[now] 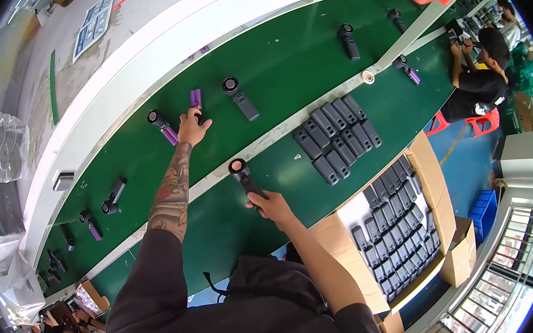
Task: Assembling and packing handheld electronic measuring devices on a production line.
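My right hand (269, 206) is wrapped round the black handle of what looks like a handheld fan (238, 166). Its round head points up and left, over the near edge of the rail. Farther off, my left hand (192, 128) is closed on a similar device with purple cells (196, 99) sticking out beyond the fingers; the hand hides most of it. Just left of that hand lies another fan with purple cells (162, 127). A fan with a black handle (240, 98) lies to its right, on the green strip.
Black handle-shaped casings (336, 138) lie in rows on the green bench (273, 161). An open cardboard box (427, 281) with many more stands at the right. A white rail (269, 139) divides the bench. A person (484, 75) sits farther along at the right.
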A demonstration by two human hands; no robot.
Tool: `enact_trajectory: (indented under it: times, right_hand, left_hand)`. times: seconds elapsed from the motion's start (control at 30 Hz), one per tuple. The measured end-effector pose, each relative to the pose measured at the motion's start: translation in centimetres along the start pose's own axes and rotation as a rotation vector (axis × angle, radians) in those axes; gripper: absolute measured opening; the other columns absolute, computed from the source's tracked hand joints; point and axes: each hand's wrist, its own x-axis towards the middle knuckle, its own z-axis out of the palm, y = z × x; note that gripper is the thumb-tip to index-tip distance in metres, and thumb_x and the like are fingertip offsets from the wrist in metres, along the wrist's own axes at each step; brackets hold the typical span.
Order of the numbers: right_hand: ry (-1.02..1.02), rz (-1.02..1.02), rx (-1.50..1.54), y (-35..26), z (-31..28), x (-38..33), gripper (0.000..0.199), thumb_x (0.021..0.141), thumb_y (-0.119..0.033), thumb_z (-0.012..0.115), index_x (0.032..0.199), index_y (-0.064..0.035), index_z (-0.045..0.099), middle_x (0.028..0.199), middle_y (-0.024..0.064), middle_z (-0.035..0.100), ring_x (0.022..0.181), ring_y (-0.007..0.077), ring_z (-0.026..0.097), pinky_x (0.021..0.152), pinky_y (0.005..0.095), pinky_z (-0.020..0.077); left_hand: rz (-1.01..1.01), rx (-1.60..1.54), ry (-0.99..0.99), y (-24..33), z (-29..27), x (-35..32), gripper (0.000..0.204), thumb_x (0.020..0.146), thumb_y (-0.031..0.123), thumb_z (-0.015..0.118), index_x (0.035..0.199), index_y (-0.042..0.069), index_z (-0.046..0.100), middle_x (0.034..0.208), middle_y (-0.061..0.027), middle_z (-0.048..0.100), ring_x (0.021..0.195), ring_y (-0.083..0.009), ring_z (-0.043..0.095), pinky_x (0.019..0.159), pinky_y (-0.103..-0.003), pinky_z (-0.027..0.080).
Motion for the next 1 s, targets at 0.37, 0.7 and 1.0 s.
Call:
enact_trajectory:
  times: [0.37,0.7,1.0]
  right_hand:
    - [0.163,-0.207,0.062,-4.9,2.4,-3.4,0.031,0.097,-0.009,0.056,0.122,0.0068,0.060,0.103,0.0129,0.069,0.090,0.0176,0.066,0.084,0.0274,0.0539]
    - [1.363,-0.117,-1.103,5.6,-17.8,-10.2,0.053,0.085,-0.003,0.056,0.136,-0.0124,0.047,0.141,0.0102,0.047,0.106,0.0325,0.061,0.083,0.0422,0.0548]
    - [1.168,0.191,-1.209,-0.3,-16.1,-4.3,0.043,0.083,-0.013,0.069,0.119,-0.0039,0.049,0.120,0.0182,0.052,0.095,0.0345,0.064,0.076,0.0444,0.0567]
  left_hand:
    - [-0.068,-0.237,0.473,-2.7,-9.5,-10.5,0.050,0.078,0.018,0.078,0.120,0.005,0.054,0.106,-0.0129,0.061,0.090,-0.0290,0.060,0.083,-0.039,0.051]
    - [-0.425,-1.752,0.123,4.5,-17.6,-13.4,0.048,0.097,0.039,0.062,0.126,0.002,0.053,0.110,-0.0137,0.063,0.101,-0.0248,0.061,0.095,-0.036,0.050]
    - [-0.763,-2.202,-0.448,6.9,-14.1,-15.9,0.045,0.101,0.037,0.056,0.128,0.000,0.051,0.111,-0.0146,0.060,0.104,-0.0251,0.059,0.098,-0.038,0.049]
